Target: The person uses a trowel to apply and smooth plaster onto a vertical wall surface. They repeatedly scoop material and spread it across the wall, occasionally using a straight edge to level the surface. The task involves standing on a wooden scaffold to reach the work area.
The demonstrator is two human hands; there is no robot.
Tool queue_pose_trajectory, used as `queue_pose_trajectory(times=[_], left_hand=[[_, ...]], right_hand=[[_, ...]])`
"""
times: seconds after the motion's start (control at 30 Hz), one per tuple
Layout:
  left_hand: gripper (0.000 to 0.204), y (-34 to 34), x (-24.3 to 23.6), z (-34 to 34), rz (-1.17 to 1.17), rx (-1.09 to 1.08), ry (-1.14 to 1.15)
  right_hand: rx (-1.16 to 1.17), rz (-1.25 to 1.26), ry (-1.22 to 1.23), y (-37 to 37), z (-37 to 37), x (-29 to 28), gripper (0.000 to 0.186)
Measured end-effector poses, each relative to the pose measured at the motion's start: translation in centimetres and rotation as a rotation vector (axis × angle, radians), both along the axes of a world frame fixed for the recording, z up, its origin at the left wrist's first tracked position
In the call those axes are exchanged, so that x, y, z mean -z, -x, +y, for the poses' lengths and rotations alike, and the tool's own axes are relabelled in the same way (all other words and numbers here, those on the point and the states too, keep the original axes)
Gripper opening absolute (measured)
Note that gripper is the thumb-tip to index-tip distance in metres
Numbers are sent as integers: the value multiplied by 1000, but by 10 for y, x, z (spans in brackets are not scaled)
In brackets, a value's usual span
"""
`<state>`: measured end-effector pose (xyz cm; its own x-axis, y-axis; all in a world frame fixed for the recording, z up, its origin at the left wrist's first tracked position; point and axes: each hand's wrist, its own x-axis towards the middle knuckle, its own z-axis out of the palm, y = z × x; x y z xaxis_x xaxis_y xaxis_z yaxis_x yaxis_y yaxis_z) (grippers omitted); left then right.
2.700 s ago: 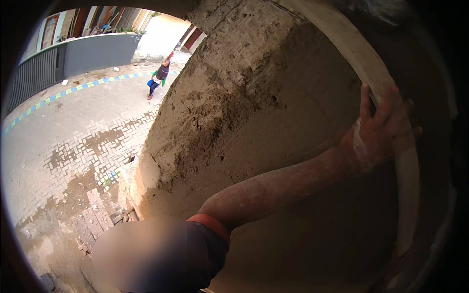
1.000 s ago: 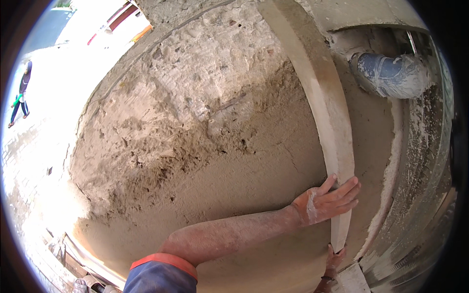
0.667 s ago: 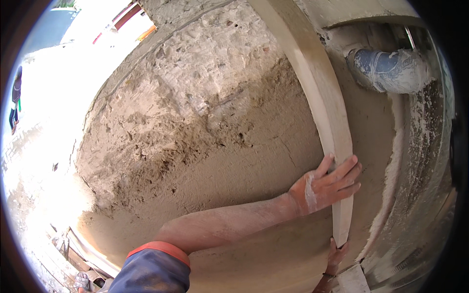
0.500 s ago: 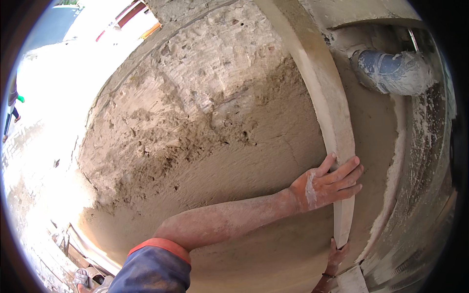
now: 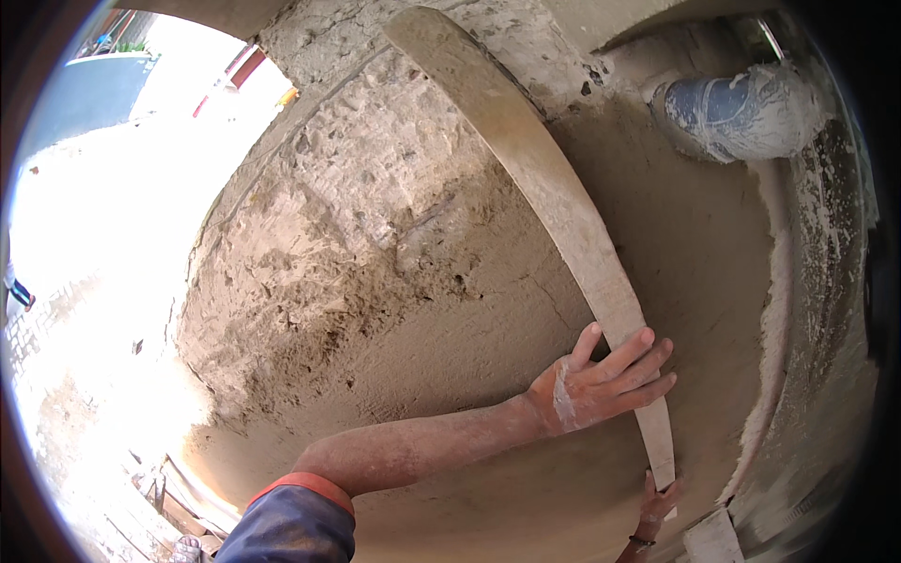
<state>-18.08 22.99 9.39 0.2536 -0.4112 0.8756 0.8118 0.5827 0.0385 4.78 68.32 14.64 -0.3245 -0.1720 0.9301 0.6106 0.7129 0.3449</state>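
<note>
A long pale, plaster-coated straightedge bar (image 5: 526, 178) lies across the rough plastered wall (image 5: 394, 281), bowed by the lens and running from top centre to lower right. My left hand (image 5: 605, 375), with a whitish smear on its back, grips the bar on its lower half, thumb on one side and fingers across it. My right hand (image 5: 657, 499), a dark band on its wrist, is closed on the bar's lower end near the bottom edge. The wall's upper part is pitted and chipped; the lower part is smoother, with fine cracks.
A blue plaster-smeared pipe (image 5: 723, 117) juts out at upper right, under a concrete ledge. At left is a bright paved street (image 5: 66, 310) with a grey-blue boundary wall (image 5: 99, 98) and a partly visible passer-by (image 5: 19, 293). Wooden planks and a foot appear at lower left.
The bar's upper part has swung leftward, bringing its top end into view, with both my hands still on it. The passer-by has moved almost out of view at left.
</note>
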Motion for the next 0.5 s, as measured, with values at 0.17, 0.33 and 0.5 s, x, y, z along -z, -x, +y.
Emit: queue_pose_trajectory(times=[0.17, 0.33, 0.5], left_hand=[[39, 5, 2, 1, 4, -52, -15], [38, 1, -7, -4, 19, -11, -5], [37, 10, -44, -29, 82, 35, 25]], right_hand=[[-53, -51, -72, 9, -3, 2, 68], [-118, 26, -198, 8, 3, 5, 67], [-64, 126, 148, 24, -72, -19, 82]])
